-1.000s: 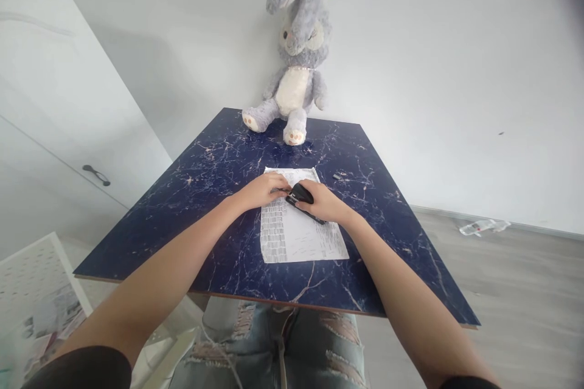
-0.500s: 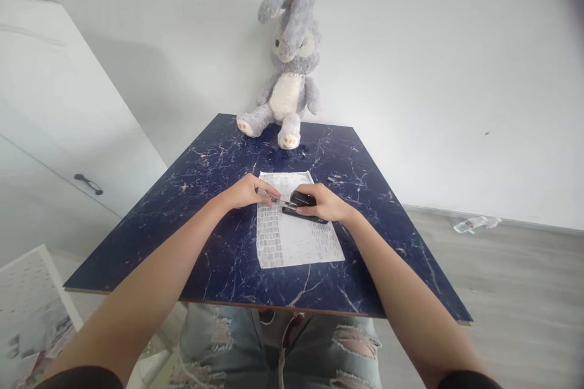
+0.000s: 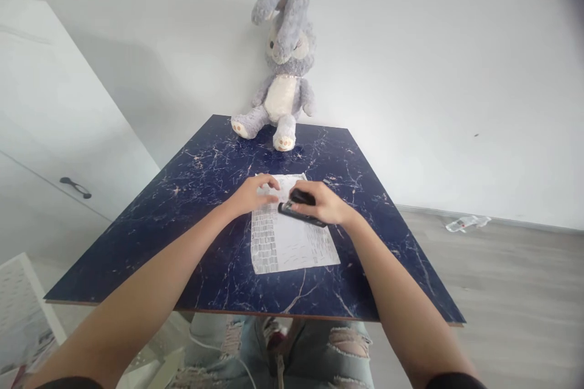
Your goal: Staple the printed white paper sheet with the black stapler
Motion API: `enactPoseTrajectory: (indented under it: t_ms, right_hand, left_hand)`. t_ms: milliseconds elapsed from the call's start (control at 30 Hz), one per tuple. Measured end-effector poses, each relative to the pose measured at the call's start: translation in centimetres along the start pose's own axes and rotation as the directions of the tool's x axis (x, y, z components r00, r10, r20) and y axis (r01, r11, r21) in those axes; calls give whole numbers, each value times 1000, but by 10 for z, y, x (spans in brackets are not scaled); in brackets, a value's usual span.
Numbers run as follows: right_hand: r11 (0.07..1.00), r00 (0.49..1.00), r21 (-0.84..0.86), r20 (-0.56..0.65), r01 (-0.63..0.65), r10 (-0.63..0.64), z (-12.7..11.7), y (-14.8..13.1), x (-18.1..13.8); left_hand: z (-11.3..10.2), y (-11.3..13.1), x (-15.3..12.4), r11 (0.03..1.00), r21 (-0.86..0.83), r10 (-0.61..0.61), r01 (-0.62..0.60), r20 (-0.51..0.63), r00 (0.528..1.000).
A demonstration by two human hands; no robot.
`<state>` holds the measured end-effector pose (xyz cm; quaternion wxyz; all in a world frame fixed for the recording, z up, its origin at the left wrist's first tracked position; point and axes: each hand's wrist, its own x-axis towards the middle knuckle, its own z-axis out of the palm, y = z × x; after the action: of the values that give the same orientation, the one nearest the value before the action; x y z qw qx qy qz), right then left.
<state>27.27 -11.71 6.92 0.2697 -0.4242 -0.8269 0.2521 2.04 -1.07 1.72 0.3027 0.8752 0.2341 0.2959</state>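
Dark blue with pale, branching veins, one bench (image 3: 150, 225) fills the middle of the view. One white cabinet (image 3: 55, 103) stands off its left edge, with one dark handle (image 3: 75, 187) showing. One plush rabbit (image 3: 283, 97), grey with a cream belly and two long ears, sits at the far edge of the bench, its two feet pointing toward the near edge.

One sheet of paper (image 3: 292, 249) lies between the centre of the bench and the near edge, well in from both near corners. It is white, slightly creased, and carries grey print: dense blocks down its left side, sparser marks elsewhere.

Two hands are over the sheet. The left hand (image 3: 250, 194) reaches in from the left edge side; its grip is released, thumb and fingers parted around bare space at the upper left of the paper. Whether it touches the paper, I cannot tell. The right hand (image 3: 326, 203) has its grip closed around one black stapler (image 3: 301, 216).

That stapler is over the middle of the sheet, slanted, its front end toward the left hand and its back end toward the right edge of the bench. Fingers cover its upper part; a long dark lower bar shows below the thumb, somewhat blurred. One small grey piece (image 3: 327, 182) lies beyond the right hand, toward the far right corner.
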Motion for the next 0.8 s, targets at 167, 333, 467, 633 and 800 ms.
enactPoseTrajectory:
  t_ms: [167, 333, 467, 633, 800]
  right_hand:
    - [890, 909, -259, -294, -374, 297, -41, 44, -23]
    - [838, 890, -307, -220, -452, 399, -41, 70, -29]
    - [905, 940, -255, -83, -340, 330, -35, 58, -24]
    - [936, 949, -230, 103, -267, 296, -38, 36, -23]
    - [970, 963, -188, 190, -157, 192, -35, 23, -21]
  left_hand:
    - [13, -8, -5, 949, 316, -23, 2, 61, 998]
    - [25, -12, -8, 932, 363, -90, 6, 213, 973]
    - [24, -19, -9, 934, 358, -94, -2, 249, 964]
    - [22, -27, -9, 931, 365, -105, 30, 188, 977]
    - [23, -25, -8, 940, 339, -115, 43, 194, 974]
